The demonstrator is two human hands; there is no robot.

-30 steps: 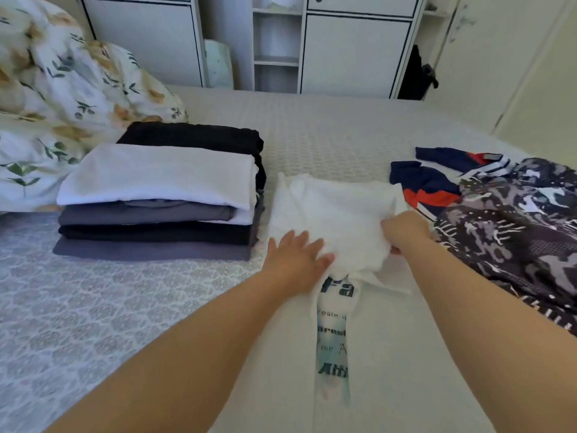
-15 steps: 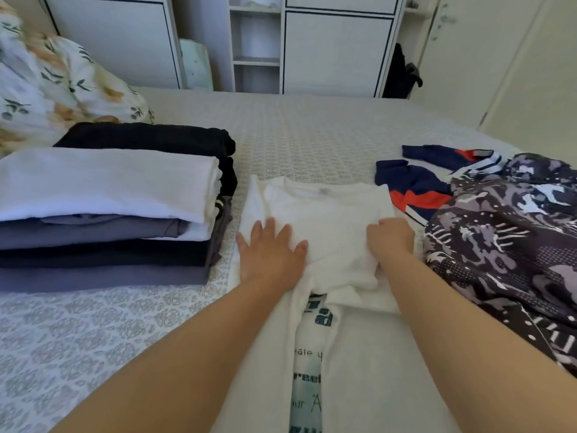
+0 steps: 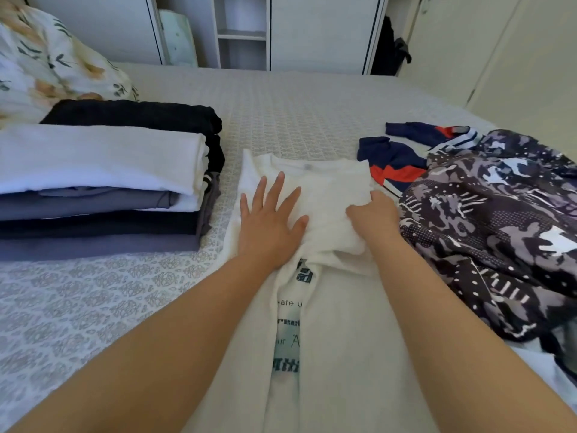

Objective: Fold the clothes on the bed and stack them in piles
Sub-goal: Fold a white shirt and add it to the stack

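One white T-shirt, printed, lies lengthwise mid-bed between a folded stack at left and a loose patterned heap at right. Left hand: flat, fingers spread, pressing the shirt. Right hand: curled, gripping a folded-in sleeve.

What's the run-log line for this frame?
stage: folding white printed T-shirt | left hand: flat on shirt | right hand: gripping sleeve fold | folded pile: left
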